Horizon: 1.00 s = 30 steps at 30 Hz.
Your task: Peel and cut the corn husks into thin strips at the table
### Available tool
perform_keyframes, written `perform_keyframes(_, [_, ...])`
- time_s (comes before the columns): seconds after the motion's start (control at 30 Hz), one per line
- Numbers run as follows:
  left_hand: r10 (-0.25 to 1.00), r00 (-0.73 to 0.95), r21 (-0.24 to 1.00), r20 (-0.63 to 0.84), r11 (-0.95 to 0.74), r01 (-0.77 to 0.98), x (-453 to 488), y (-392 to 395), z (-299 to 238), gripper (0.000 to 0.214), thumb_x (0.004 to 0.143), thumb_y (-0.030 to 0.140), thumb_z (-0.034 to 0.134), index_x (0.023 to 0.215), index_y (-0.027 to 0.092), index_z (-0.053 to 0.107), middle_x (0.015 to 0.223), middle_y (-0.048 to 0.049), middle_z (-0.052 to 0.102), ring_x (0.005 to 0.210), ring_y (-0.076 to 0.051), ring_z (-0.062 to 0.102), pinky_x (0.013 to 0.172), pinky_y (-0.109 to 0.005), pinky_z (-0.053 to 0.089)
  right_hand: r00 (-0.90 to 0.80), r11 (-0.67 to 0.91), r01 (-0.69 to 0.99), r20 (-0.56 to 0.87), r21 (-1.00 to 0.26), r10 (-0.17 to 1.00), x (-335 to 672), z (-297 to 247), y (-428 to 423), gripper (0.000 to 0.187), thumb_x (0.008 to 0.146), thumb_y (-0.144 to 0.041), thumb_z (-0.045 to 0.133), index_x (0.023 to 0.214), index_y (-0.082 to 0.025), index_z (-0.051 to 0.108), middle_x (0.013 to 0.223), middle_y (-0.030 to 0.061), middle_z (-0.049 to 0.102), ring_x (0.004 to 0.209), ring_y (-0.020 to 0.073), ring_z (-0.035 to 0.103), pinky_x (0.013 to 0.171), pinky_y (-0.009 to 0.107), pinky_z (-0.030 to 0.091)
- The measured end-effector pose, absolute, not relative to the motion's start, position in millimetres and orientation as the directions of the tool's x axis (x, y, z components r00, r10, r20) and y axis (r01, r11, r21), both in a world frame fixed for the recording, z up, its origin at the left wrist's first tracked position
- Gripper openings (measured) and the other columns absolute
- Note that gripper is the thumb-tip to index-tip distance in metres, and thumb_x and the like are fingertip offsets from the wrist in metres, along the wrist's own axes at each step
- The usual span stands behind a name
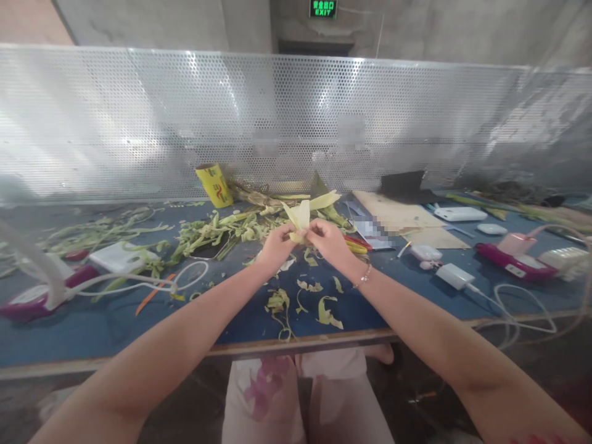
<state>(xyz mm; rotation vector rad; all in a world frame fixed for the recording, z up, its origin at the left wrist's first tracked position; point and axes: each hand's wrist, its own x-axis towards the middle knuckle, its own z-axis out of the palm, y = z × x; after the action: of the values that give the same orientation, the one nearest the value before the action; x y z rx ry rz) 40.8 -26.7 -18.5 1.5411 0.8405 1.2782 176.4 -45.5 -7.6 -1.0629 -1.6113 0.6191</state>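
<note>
Pinched between both hands over the middle of the table is a pale yellow-green husk strip (pixel 300 214), folded, with its ends pointing up. My left hand (pixel 277 248) grips its lower left side, fingers bent. On the other side my right hand (pixel 329 242) has its fingertips closed on the same strip, almost touching the left. The exact fold between the fingertips is hidden. Behind the hands lies a heap of braided-looking green husk pieces (pixel 240 227). Torn husk scraps (pixel 327 312) are scattered on the blue tabletop (pixel 250 316) below the hands.
A yellow printed tube (pixel 214 185) stands by the perforated metal screen (pixel 166 117). To the right are brown paper sheets (pixel 393 211), white chargers (pixel 456 275) and a magenta power strip (pixel 515 262) with loose cables. An orange strip (pixel 155 295) and a white box (pixel 123 256) lie left.
</note>
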Motion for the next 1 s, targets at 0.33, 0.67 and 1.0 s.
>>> perform_keyframes(0.33, [0.969, 0.166, 0.954, 0.182, -0.132, -0.270, 46, -35, -11, 0.025, 0.056, 0.030, 0.069, 0.062, 0.016, 0.050, 0.064, 0.0035, 0.053, 0.064, -0.010, 0.053, 0.063, -0.025, 0.049, 0.031, 0.459, 0.376, 0.506, -0.805, 0.862, 171, -9, -49, 0.023, 0.072, -0.034, 0.056, 0.060, -0.020, 0.043, 0.055, -0.0041, 0.045, 0.052, 0.0099, 0.040, 0.053, 0.024, 0.031])
perform_keyframes(0.67, [0.919, 0.294, 0.964, 0.264, -0.238, -0.120, 41, -27, -19, 0.030, 0.055, 0.034, 0.075, 0.066, 0.015, 0.054, 0.064, 0.0030, 0.056, 0.060, -0.009, 0.053, 0.060, -0.023, 0.047, 0.001, 0.454, 0.334, 0.482, -0.826, 0.876, 178, -14, -41, 0.025, 0.074, -0.036, 0.053, 0.058, -0.017, 0.050, 0.057, -0.0013, 0.050, 0.056, 0.0116, 0.044, 0.056, 0.025, 0.034])
perform_keyframes(1.0, [0.982, 0.138, 0.928, 0.128, -0.069, -0.367, 43, -24, -15, 0.021, 0.057, 0.023, 0.070, 0.065, 0.015, 0.052, 0.059, 0.0043, 0.053, 0.055, -0.006, 0.051, 0.053, -0.019, 0.046, -0.045, 0.412, 0.179, 0.411, -0.894, 0.911, 178, -14, -37, 0.027, 0.077, -0.034, 0.047, 0.056, -0.018, 0.052, 0.060, 0.0007, 0.055, 0.062, 0.0145, 0.053, 0.064, 0.028, 0.043])
